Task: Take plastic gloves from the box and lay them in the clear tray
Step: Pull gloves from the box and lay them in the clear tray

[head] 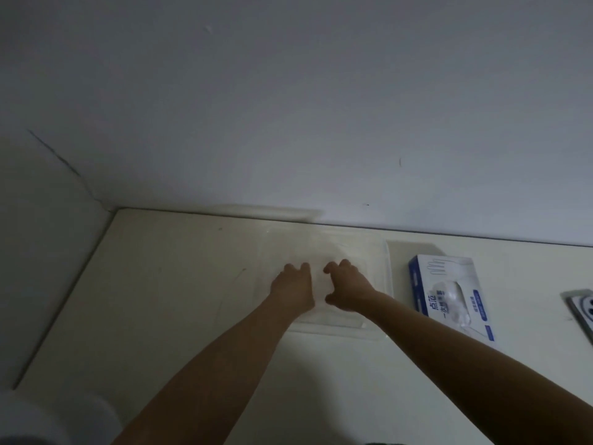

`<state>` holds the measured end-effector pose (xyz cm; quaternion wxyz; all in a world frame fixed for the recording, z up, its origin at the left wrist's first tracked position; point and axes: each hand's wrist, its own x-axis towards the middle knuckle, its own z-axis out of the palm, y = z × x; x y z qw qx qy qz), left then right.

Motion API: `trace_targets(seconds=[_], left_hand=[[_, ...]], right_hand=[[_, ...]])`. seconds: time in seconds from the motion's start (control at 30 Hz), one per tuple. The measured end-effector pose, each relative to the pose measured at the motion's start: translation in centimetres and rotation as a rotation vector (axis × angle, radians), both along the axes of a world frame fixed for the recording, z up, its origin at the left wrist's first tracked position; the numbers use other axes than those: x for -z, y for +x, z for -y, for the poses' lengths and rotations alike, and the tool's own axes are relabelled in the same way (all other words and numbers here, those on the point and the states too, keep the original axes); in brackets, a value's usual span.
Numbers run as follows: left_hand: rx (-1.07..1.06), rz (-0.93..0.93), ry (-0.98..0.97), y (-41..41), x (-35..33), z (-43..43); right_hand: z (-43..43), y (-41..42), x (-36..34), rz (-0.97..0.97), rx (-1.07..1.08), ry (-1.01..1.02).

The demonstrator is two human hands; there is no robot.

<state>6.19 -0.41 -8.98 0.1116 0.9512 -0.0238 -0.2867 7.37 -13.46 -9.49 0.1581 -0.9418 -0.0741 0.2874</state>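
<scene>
The clear tray [386, 271] lies on the pale counter against the wall. Both my hands are over its middle, close together. My left hand [293, 287] has its fingers curled down into the tray. My right hand [345, 290] is beside it, with bent fingers and the thumb tucked toward me. A thin, nearly invisible plastic glove [318, 281] shows as a faint pale film between them, and both hands seem to pinch it. The blue and white glove box [449, 293] lies flat to the right of the tray, with clear plastic bulging from its opening.
The wall rises right behind the tray, with a side wall on the left. A metal drain plate [582, 311] sits at the right edge. A blurred white round object [35, 415] is at the lower left. The counter [167, 284] stretches left of the tray.
</scene>
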Motion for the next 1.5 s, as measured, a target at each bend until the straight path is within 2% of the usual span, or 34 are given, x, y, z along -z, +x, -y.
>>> trace_targets(seconds=[0.07, 0.1, 0.17, 0.23, 0.4, 0.53, 0.6, 0.73, 0.8, 0.9, 0.97, 1.07, 1.17, 1.27, 1.4, 1.5], left_hand=[[-0.019, -0.125, -0.022, 0.0, 1.2, -0.7], [-0.013, -0.171, -0.026, 0.0, 1.6, -0.9], [0.001, -0.225, -0.016, 0.0, 2.1, -1.0], [-0.009, -0.246, 0.008, -0.1, 2.2, -1.1], [-0.037, -0.266, 0.041, -0.1, 2.6, -1.5], [-0.038, -0.267, 0.06, -0.2, 2.1, -1.5], [-0.011, -0.181, 0.084, -0.2, 0.8, -1.4], [-0.098, 0.316, 0.042, 0.1, -2.9, 0.9], [-0.126, 0.5, -0.053, 0.0, -4.8, 3.5], [-0.074, 0.612, -0.262, -0.8, -7.5, 8.1], [0.017, 0.561, -0.434, -1.7, -8.4, 11.4], [0.156, 0.282, -0.588, -3.2, -8.1, 16.9], [0.212, 0.104, -0.49, -3.9, -5.8, 20.3], [0.195, 0.054, -0.352, -4.2, -3.1, 21.4], [0.138, 0.027, -0.285, -4.2, -0.9, 21.2], [0.14, 0.064, -0.242, -3.8, -0.1, 21.0]], right_hand=[[-0.2, -0.2, -0.7, 0.051, 0.051, 0.13], [-0.4, -0.3, -0.8, 0.005, 0.081, 0.194], [-0.6, -0.8, -0.7, -0.242, 0.129, 0.263], [-0.7, -0.9, 0.0, -0.416, 0.187, 0.214], [0.1, -0.7, 1.3, -0.312, 0.319, 0.062], [0.3, -0.6, 0.0, -0.283, 0.154, 0.008], [0.8, -0.5, -1.8, -0.146, 0.088, 0.115], [3.8, -0.7, -5.8, 0.172, 0.121, 0.409], [6.8, -0.9, -7.0, 0.292, 0.217, 0.452], [12.5, -1.5, -6.8, 0.387, 0.433, 0.363], [16.2, -2.8, -5.3, 0.365, 0.515, 0.191], [20.1, -5.6, -2.7, 0.262, 0.564, 0.048], [21.3, -7.3, -1.1, 0.253, 0.491, -0.011], [21.7, -7.9, -0.5, 0.301, 0.449, 0.011], [21.7, -7.7, -0.4, 0.259, 0.525, 0.138], [22.3, -7.6, -0.9, 0.13, 0.764, 0.509]])
